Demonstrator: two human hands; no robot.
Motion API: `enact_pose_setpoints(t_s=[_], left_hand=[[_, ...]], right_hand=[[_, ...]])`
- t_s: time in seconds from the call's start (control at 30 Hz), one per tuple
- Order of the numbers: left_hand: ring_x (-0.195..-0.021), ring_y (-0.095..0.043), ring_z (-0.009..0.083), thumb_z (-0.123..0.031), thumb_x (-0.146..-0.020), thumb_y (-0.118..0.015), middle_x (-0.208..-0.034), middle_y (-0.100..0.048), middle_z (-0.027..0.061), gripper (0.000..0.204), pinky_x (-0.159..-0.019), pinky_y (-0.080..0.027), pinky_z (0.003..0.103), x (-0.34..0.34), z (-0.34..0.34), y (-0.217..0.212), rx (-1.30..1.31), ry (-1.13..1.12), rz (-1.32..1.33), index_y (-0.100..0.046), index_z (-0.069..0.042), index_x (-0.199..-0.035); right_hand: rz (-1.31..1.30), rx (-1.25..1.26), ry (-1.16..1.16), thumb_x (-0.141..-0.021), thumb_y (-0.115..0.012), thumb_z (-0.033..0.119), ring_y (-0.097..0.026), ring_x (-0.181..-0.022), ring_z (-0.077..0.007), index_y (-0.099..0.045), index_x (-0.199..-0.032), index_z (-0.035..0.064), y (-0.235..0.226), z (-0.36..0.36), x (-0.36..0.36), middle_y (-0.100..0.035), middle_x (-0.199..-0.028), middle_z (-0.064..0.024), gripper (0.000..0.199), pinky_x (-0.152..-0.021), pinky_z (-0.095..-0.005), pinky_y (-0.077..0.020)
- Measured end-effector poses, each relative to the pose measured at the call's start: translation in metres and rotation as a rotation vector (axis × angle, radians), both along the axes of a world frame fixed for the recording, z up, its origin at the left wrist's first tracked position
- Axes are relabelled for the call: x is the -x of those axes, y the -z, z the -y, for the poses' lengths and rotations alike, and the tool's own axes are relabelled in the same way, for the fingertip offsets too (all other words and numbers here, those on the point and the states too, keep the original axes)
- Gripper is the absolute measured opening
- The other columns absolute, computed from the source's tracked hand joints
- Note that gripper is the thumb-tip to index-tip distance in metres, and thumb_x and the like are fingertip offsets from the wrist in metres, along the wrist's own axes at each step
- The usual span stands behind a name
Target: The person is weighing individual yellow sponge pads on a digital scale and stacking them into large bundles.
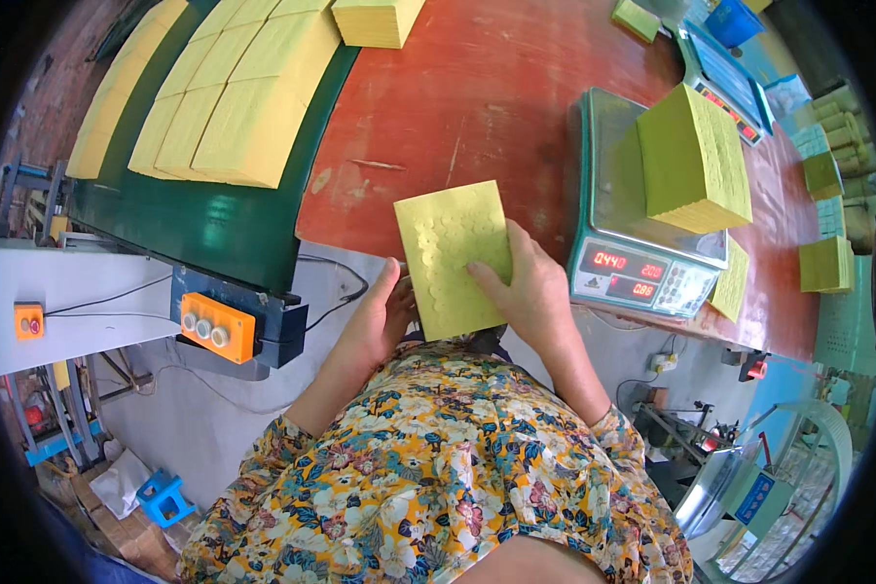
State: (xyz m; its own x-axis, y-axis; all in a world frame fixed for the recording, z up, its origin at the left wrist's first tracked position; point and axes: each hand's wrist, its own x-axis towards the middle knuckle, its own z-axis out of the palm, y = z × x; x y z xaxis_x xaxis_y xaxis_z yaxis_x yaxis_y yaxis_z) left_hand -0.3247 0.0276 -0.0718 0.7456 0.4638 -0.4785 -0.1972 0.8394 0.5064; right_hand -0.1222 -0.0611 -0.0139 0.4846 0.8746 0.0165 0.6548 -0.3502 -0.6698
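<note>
A pad of yellow-green paper sheets point(450, 234), with rows of round cut marks on its face, is held upright and slightly tilted in front of my body. My right hand point(535, 292) grips its right edge, thumb across the front and the other fingers behind. At the pad's left edge is my left hand point(375, 316), its thumb raised and apart; its fingers lie partly behind the pad, and firm contact cannot be made out. On the right, a taller stack of the same paper point(696, 161) sits on a digital scale point(603, 209) with a lit red display.
A red table point(438, 107) spans the front. To the left, a green conveyor belt point(234, 229) carries rows of yellow paper stacks point(243, 107), beside an orange button box point(218, 329). A second scale point(715, 73) stands far right. A blue stool point(165, 498) is low left, a round fan-like guard point(798, 477) low right.
</note>
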Motion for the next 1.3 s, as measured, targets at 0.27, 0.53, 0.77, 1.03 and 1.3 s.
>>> enact_pose_setpoints(t_s=[0.27,0.53,0.77,1.03,1.3], left_hand=[[-0.133,-0.044,0.0261,-0.023,-0.100,-0.048,-0.145,-0.043,0.0119,0.054,-0.112,-0.037,0.043,-0.008,0.035,-0.025,-0.169,-0.065,-0.188,-0.028,-0.011,-0.148],[-0.130,-0.049,0.0232,-0.043,-0.100,-0.047,-0.143,-0.049,0.0119,0.061,-0.111,-0.036,0.039,-0.002,0.053,-0.014,-0.213,-0.105,-0.148,-0.035,-0.005,-0.146],[-0.130,-0.049,0.0257,-0.046,-0.099,-0.044,-0.144,-0.048,0.0107,0.058,-0.109,-0.039,0.045,-0.016,0.051,-0.022,-0.191,-0.152,-0.035,-0.040,-0.011,-0.145],[-0.125,-0.053,0.0241,-0.037,-0.103,-0.041,-0.137,-0.054,0.0114,0.049,-0.104,-0.045,0.042,-0.159,0.030,-0.146,-0.995,0.003,0.113,-0.044,-0.007,-0.142],[-0.111,-0.058,0.0198,-0.046,-0.088,-0.065,-0.126,-0.060,0.0049,0.055,-0.090,-0.048,0.041,-0.342,0.013,-0.235,-0.618,0.226,0.084,-0.055,-0.013,-0.130]], right_hand=[[-0.083,0.054,-0.134,-0.080,-0.072,0.039,-0.066,-0.092,-0.0401,-0.047,-0.118,-0.0034,0.006,0.024,0.001,-0.064,-0.101,-0.0261,0.062,-0.077,-0.0462,-0.0539],[-0.361,-0.069,-0.097,-0.088,-0.063,0.045,-0.062,-0.102,-0.0432,-0.058,-0.115,-0.0072,0.042,0.049,-0.026,-0.064,-0.108,-0.0286,0.059,-0.088,-0.0487,-0.0489],[-0.498,0.028,-0.075,-0.097,-0.051,0.046,-0.064,-0.101,-0.0438,-0.056,-0.121,-0.0100,0.038,0.067,-0.043,-0.065,-0.105,-0.0310,0.061,-0.088,-0.0468,-0.0492],[-0.493,-0.555,0.014,-0.093,-0.063,0.030,-0.064,-0.091,-0.0193,-0.051,-0.134,-0.0016,-0.089,0.098,-0.170,-0.067,-0.110,-0.0129,0.053,-0.077,-0.0332,-0.0521],[-0.764,-0.615,0.173,-0.092,-0.060,0.021,-0.064,-0.082,-0.0163,-0.065,-0.120,-0.0010,-0.135,0.078,-0.316,-0.069,-0.100,-0.0075,0.036,-0.067,-0.0309,-0.0513]])
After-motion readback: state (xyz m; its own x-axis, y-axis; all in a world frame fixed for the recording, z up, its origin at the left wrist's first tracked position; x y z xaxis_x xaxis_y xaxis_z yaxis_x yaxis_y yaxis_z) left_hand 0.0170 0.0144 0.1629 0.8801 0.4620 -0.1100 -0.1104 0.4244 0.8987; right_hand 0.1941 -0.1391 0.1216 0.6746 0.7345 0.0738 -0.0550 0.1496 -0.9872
